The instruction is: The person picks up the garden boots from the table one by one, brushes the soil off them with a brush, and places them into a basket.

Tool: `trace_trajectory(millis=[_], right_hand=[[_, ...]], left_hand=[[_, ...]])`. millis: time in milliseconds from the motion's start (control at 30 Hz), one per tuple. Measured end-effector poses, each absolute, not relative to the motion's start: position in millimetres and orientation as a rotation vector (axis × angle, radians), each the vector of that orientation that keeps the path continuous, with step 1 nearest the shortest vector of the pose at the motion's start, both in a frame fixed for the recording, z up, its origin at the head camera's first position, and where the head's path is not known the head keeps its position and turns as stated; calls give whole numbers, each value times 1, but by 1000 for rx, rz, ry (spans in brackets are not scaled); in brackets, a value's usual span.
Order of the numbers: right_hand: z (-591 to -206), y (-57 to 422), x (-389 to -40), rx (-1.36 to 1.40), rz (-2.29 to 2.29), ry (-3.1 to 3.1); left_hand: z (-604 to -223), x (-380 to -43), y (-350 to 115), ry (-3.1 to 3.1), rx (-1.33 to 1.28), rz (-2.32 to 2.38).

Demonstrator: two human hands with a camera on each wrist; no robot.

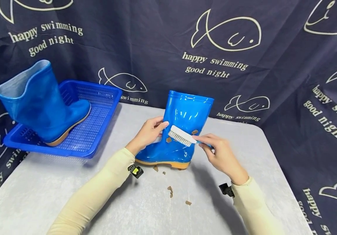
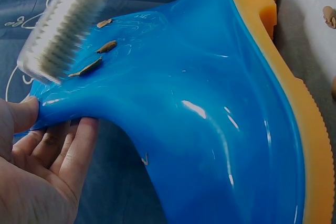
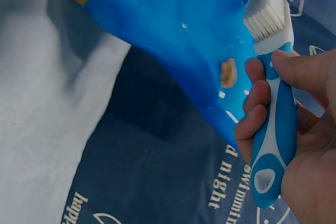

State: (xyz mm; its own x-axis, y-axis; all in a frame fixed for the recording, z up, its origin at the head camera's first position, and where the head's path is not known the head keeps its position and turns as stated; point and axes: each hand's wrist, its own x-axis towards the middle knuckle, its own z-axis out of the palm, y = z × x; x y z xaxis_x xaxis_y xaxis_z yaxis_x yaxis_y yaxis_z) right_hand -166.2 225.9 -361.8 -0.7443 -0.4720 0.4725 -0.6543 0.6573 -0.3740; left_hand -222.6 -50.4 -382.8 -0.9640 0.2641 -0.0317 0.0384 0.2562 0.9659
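The right hand point(image 1: 219, 151) grasped the handle of a white-and-blue scrub brush point(image 1: 181, 134), thumb laid along it near the head, a hold that probably gave control over the angle of the bristles. The bristles were in front of the boot's shaft; whether they touched it could not be told. The left hand point(image 1: 149, 132) gripped the left side of that shaft between thumb and fingers, presumably to steady the glossy blue rain boot point(image 1: 186, 112) against the brush.

The boot was at the middle of the grey table point(image 1: 262, 163), roughly upright, toe left and heel right. Brown flakes point(image 1: 169, 140) clung to its shaft, within the brush's reach; similar brown crumbs point(image 1: 170, 191) were on the tabletop on the near side, perhaps fallen from it.

At far left, a second blue boot point(image 1: 42, 104) leaned left in a blue plastic basket point(image 1: 105, 107), likely parked there to leave working room. A fish-print curtain point(image 1: 289, 75) hung behind.
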Motion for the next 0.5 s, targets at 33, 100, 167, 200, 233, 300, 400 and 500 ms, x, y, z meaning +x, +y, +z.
trace_trajectory(millis=[33, 100, 167, 200, 233, 300, 400, 500], right_hand=[[-364, 225, -166, 895, 764, -2558], [-368, 225, -165, 899, 760, -2584], [-371, 226, -162, 908, 762, -2602], [-372, 227, -160, 915, 763, -2608], [-373, 228, -159, 920, 758, -2611], [-374, 231, -155, 929, 755, -2611], [-372, 235, -152, 927, 758, -2587], [-369, 236, -152, 914, 769, -2557]], left_hand=[[-383, -223, -50, 2334, 283, 1789], [-384, -223, -51, 2329, 283, 1793], [-384, -224, -51, 2325, 285, 1794], [-384, -224, -51, 2324, 288, 1795], [-384, -224, -52, 2323, 291, 1795], [-384, -225, -52, 2325, 295, 1795], [-384, -225, -52, 2327, 297, 1795], [-384, -226, -51, 2324, 294, 1798]])
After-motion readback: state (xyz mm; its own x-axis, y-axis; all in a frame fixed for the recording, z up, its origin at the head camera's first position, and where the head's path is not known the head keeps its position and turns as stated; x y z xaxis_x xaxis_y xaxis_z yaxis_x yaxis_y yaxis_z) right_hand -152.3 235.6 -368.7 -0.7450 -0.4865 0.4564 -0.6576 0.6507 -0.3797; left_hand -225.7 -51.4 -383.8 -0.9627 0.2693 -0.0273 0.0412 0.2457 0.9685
